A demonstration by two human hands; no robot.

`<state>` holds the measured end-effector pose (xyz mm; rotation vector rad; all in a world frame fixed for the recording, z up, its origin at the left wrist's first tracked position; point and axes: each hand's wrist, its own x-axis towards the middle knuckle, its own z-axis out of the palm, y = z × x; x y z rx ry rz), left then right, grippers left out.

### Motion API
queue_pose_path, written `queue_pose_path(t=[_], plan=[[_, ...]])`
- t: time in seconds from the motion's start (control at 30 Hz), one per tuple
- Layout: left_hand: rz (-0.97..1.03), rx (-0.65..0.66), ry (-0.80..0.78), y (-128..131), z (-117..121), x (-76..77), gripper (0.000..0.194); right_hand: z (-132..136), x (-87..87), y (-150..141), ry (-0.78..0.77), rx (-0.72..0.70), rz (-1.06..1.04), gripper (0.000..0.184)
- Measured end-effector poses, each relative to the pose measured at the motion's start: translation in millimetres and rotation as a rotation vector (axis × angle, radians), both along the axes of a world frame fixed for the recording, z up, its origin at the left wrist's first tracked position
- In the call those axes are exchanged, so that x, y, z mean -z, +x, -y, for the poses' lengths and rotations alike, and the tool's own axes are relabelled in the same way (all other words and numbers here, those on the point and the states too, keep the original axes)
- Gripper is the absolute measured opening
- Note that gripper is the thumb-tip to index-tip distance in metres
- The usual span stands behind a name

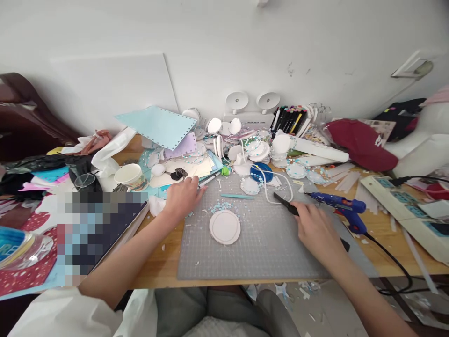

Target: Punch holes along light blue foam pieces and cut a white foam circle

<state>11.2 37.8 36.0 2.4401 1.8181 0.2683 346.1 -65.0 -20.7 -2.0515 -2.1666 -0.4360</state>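
Note:
My left hand [181, 198] rests palm down on the left edge of a grey cutting mat [259, 248], fingers curled loosely beside a pen [209, 180]. My right hand [313, 225] is closed round a black-handled tool [286, 204] whose tip points up and left over the mat. A white round disc [225, 227] lies on the mat between the two hands, with pale blue flecks [220, 206] scattered just above it. A thin teal strip [236, 196] lies further up the mat.
A blue glue gun [342, 206] with a black cord lies right of my right hand. A paper cup [129, 176], blue paper sheets [159, 125], several white discs [259, 150], markers [291, 119], a red cap [361, 140] and a power strip [403, 201] crowd the wooden desk.

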Motion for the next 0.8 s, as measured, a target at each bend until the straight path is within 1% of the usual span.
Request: queue_pose_path(t=[0.07,0.13,0.2,0.27,0.33,0.4,0.47,0.5,0.53,0.6,0.67,0.73,0.8], plan=[[-0.008,0.051,0.026,4,19,-4.1,0.047,2,-7.5,-3,0.031,-0.055,-0.052,0.029],[-0.002,0.130,0.028,10,41,-3.6,0.055,5,-16.8,-10,0.064,-0.126,-0.156,0.031],[0.004,0.236,0.027,17,59,1.7,0.064,8,-25.7,-20,0.089,-0.190,-0.290,0.035],[-0.011,0.287,0.010,24,69,8.0,0.067,11,-33.2,-33,0.087,-0.236,-0.420,0.038],[-0.018,0.305,0.002,28,72,11.2,0.063,12,-39.2,-45,0.052,-0.256,-0.541,0.038],[-0.002,0.318,0.015,26,71,10.3,0.053,11,-44.0,-54,-0.020,-0.238,-0.683,0.037],[0.050,0.341,0.012,19,69,7.2,0.045,9,-47.9,-61,-0.094,-0.198,-0.871,0.036],[0.102,0.347,-0.014,14,69,5.9,0.043,7,-49.7,-64,-0.128,-0.175,-0.990,0.036],[0.192,0.337,-0.072,10,69,5.1,0.042,6,-51.5,-66,-0.155,-0.150,-1.127,0.036],[0.433,0.274,-0.240,3,69,5.0,0.041,3,-55.3,-70,-0.203,-0.089,-1.426,0.038],[0.643,0.206,-0.395,-1,68,5.8,0.035,1,-59.5,-73,-0.262,-0.031,-1.660,0.036],[0.743,0.192,-0.489,-3,64,5.5,0.025,-1,-63.6,-76,-0.321,-0.026,-1.754,0.032],[0.787,0.212,-0.541,-4,57,3.5,0.021,-3,-67.0,-79,-0.374,-0.069,-1.759,0.030]])
